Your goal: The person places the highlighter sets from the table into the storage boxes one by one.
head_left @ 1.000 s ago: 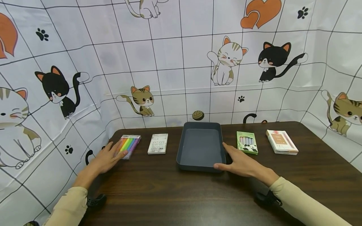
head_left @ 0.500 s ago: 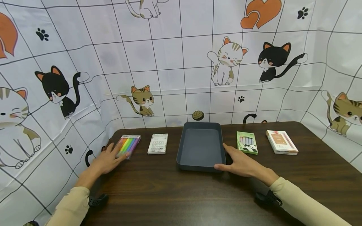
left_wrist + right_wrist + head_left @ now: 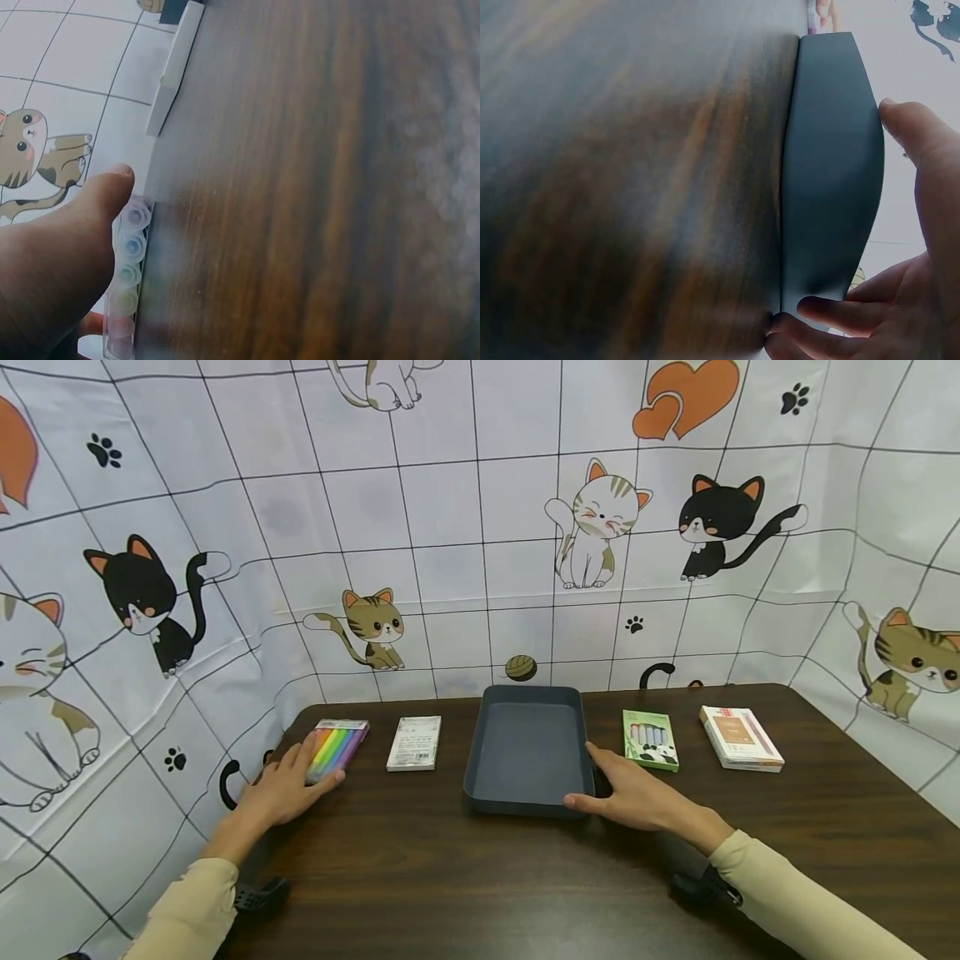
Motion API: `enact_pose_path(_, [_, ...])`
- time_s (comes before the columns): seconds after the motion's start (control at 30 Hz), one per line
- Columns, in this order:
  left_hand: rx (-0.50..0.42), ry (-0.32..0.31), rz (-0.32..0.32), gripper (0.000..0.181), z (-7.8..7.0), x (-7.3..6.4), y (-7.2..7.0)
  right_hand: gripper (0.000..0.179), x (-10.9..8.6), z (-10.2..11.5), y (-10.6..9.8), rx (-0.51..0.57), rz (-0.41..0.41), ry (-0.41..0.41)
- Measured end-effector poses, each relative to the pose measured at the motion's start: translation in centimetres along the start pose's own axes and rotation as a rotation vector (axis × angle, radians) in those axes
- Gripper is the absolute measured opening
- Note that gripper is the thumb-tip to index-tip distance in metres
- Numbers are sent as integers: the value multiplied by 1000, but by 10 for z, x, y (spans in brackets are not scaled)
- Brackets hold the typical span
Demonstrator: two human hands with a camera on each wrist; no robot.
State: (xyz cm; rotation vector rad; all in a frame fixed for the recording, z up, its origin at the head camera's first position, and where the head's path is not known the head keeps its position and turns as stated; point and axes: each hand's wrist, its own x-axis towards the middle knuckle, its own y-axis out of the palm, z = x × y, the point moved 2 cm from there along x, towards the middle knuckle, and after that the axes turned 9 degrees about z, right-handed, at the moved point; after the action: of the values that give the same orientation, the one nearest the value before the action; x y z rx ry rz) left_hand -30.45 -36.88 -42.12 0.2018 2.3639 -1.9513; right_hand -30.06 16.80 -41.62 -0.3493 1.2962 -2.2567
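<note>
At the table's left end, my left hand (image 3: 281,795) spans a clear flat pack of rainbow-coloured markers (image 3: 339,748), thumb at its near right corner and the other fingers along its left side. In the left wrist view, round ends of the marker pack (image 3: 129,274) show beside the thumb. My right hand (image 3: 637,793) holds the near right corner of a dark grey rectangular tray (image 3: 517,806), which has nothing in it. The right wrist view has the thumb at the rim of the tray's wall (image 3: 829,172) and the other fingers bent against its side.
A white printed box (image 3: 414,743) lies between the markers and the tray. Right of the tray are a green box (image 3: 649,740) with a panda picture and a white-and-orange box (image 3: 742,739). A cat-print curtain (image 3: 450,527) hangs around the brown table (image 3: 465,885).
My left hand has drawn slightly back and left over the marker pack, uncovering more of it. The head view has shifted a little. The right hand keeps its place on the tray.
</note>
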Motion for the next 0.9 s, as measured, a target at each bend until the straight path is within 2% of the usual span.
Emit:
enact_pose_path(0.3, [4,1,-42,112,0,3,-2,113,1,0,1,4,-3,-5])
enact_pose_path(0.53, [10,19,-58,110,1,1,3,113,1,0,2,-3,13,4])
enact_pose_path(0.9, [-22,-19,-50,112,-1,8,5,114,-1,2,-1,-4,3,-4])
